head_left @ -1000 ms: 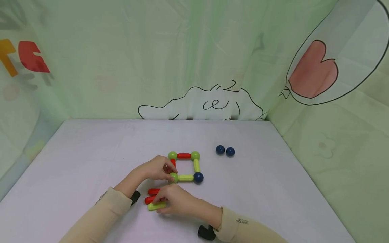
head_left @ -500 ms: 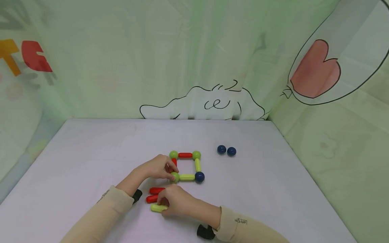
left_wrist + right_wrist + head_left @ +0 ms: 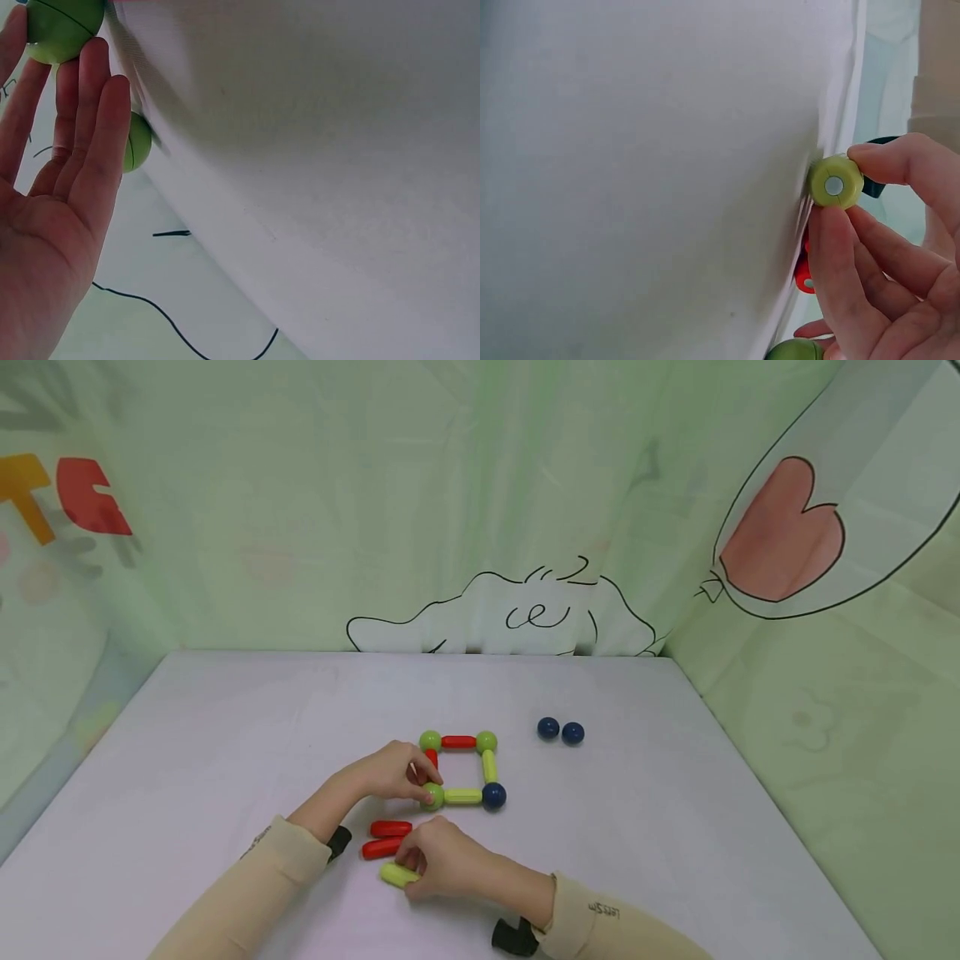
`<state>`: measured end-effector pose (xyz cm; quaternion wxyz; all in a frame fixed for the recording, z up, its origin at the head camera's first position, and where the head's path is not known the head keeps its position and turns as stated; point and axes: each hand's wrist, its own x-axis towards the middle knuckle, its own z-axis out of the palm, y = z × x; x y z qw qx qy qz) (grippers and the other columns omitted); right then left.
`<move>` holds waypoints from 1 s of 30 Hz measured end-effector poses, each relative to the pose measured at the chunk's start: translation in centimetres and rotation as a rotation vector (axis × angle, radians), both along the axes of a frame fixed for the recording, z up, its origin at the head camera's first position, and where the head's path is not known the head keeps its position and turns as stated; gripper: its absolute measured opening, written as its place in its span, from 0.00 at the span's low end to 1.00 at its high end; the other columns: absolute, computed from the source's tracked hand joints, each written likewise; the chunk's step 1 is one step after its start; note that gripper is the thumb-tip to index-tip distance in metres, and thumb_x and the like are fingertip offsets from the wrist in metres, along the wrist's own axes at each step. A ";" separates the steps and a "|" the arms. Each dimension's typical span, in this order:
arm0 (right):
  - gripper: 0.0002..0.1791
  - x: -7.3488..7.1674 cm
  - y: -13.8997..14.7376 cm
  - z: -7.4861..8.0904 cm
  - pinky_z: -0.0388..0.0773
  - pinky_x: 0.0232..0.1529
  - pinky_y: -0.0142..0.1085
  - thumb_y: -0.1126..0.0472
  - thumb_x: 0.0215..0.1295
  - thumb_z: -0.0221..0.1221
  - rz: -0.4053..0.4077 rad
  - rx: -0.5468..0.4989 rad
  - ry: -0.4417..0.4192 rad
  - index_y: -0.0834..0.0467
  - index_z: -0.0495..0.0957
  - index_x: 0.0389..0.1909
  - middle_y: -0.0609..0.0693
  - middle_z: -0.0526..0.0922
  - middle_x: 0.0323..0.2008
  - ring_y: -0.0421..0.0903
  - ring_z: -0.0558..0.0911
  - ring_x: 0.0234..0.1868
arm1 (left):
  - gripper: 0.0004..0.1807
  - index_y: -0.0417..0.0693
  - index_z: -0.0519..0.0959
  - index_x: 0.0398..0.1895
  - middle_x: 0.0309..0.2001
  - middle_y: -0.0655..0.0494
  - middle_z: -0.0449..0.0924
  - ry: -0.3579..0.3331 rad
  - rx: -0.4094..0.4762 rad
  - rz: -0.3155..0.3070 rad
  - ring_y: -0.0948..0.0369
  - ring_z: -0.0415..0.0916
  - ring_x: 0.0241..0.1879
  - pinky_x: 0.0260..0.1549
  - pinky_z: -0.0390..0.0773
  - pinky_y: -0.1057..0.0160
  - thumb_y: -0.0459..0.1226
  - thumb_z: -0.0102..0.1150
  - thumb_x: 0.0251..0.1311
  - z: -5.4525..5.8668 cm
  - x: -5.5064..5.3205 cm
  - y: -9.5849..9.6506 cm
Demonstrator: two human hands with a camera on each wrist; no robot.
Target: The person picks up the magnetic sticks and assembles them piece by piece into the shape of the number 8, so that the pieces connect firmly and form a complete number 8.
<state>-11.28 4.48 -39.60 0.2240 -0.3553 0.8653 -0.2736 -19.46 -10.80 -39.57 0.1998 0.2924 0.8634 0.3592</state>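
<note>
A square of magnetic sticks and balls lies on the white table, with a red stick (image 3: 459,742) along its far side and a dark blue ball (image 3: 493,797) at the near right corner. At its near left corner, my left hand (image 3: 392,772) holds a green ball (image 3: 66,28) between thumb and fingers. Closer to me, my right hand (image 3: 448,862) pinches a yellow-green magnetic stick (image 3: 397,874) by its right end. The stick's round end with a pale metal disc faces the right wrist camera. Two loose red sticks (image 3: 391,828) lie just beyond it.
Two dark blue balls (image 3: 548,727) sit side by side to the right of the square, farther back. Printed green cloth walls (image 3: 300,527) rise behind and beside the table (image 3: 247,710). Dark wrist cameras (image 3: 514,937) stick out at both sleeves.
My right hand has drawn the yellow-green stick away from the red ones, slightly right and toward me, and its left end has turned. My left hand stays at the green ball.
</note>
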 end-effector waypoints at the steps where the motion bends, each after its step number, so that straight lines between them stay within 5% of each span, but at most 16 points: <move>1: 0.12 0.0 0.1 0.0 0.70 0.24 0.22 0.66 0.45 0.69 -0.004 -0.006 -0.012 0.57 0.82 0.33 0.36 0.75 0.20 0.31 0.71 0.21 | 0.10 0.47 0.83 0.35 0.28 0.59 0.74 -0.001 0.002 0.001 0.64 0.72 0.29 0.31 0.74 0.69 0.35 0.68 0.48 -0.1 0.0 0.0; 17: 0.13 -0.4 2.7 -0.2 0.73 0.25 0.24 0.66 0.44 0.69 -0.112 -0.128 -0.154 0.61 0.82 0.34 0.40 0.76 0.21 0.33 0.73 0.21 | 0.10 0.47 0.82 0.37 0.26 0.61 0.75 -0.018 0.025 0.018 0.65 0.73 0.30 0.32 0.74 0.69 0.37 0.67 0.49 -0.4 0.1 -0.3; 30: 0.13 -1.1 3.7 -0.9 0.72 0.23 0.27 0.67 0.45 0.67 -0.262 -0.212 -0.167 0.64 0.81 0.35 0.44 0.77 0.20 0.36 0.74 0.21 | 0.12 0.49 0.81 0.39 0.28 0.60 0.74 -0.045 0.025 0.038 0.63 0.74 0.32 0.33 0.75 0.68 0.38 0.67 0.50 -0.8 0.3 -0.4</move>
